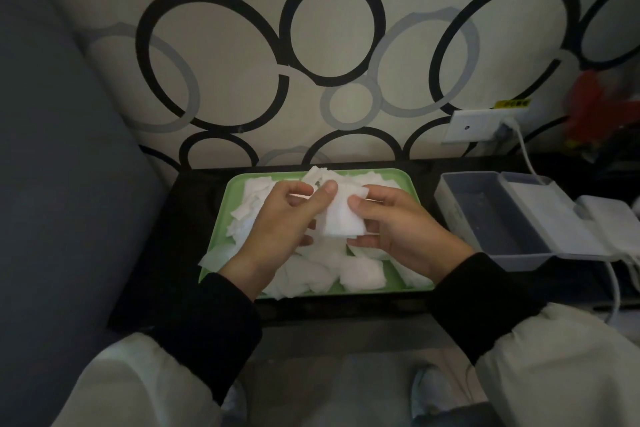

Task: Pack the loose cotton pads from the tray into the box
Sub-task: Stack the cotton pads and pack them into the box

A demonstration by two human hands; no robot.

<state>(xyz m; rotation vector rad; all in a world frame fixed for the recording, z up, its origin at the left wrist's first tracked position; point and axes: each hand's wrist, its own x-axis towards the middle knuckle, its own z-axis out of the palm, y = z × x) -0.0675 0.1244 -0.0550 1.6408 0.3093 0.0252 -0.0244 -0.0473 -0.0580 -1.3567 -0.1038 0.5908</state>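
1. The hands cover the middle of the tray; how many pads make up the held stack cannot be told.
2. A red item beyond the tray's right end is too blurred to identify.
3. Left hand and right hand both pinch the stack above the tray.
4. Loose pads lie in the tray.
5. The box stands open just right of the tray, with a white cable beyond it.

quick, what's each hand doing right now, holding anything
left hand: pinching a stack of cotton pads above the tray
right hand: holding the same stack from its other side
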